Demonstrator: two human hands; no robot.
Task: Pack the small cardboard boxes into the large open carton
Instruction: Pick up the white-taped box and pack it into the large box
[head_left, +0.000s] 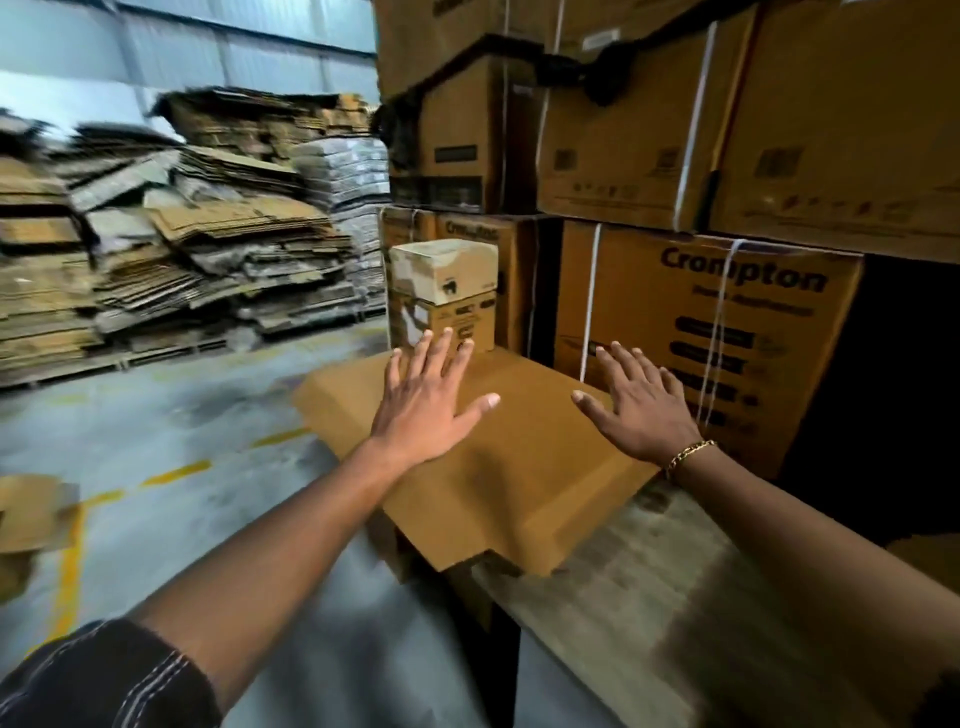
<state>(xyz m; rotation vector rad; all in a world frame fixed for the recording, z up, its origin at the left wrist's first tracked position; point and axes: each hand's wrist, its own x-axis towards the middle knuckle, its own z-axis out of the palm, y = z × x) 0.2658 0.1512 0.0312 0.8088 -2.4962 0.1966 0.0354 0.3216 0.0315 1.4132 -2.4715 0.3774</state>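
Against the wall of strapped cartons (706, 332) ahead, a large carton (498, 457) sits on the tabletop (649, 597), its flaps seemingly folded flat under both hands, so its inside is hidden. Two small boxes (444, 296) stand stacked just beyond its far edge, straight ahead of the left hand (431, 400), whose fingers (449, 351) nearly reach the lower one; the right hand (644, 405) is further off to the side. Both hands are spread wide, holding nothing. Motion blur smears the left background, and whether the palms press the cardboard is unclear.

stacked cartons (711, 332) wall right, floor (171, 436) open left
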